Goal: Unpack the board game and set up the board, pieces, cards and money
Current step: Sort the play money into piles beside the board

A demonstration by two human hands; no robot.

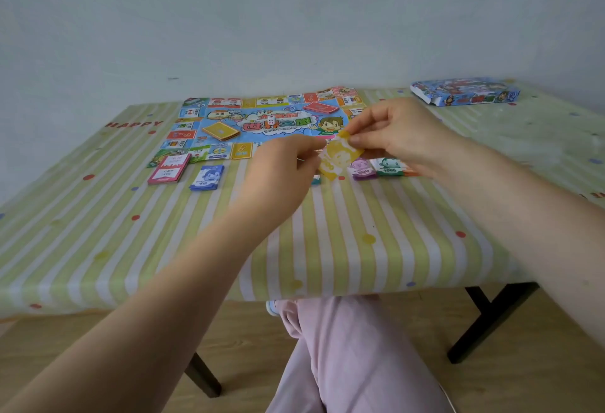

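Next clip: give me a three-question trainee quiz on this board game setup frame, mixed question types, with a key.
1. True or false: the game box lies on the board.
2. What do the left hand and right hand hold between them?
A. the die
B. yellow banknotes
C. the red card deck
3. Fill in: the stack of blue notes lies on the ____, near the board's front edge.

Key
1. False; it lies at the far right of the table, apart from the board.
2. B, the yellow banknotes.
3. tablecloth

Board (271,124) on table (360,232); box (465,93) probably far right.
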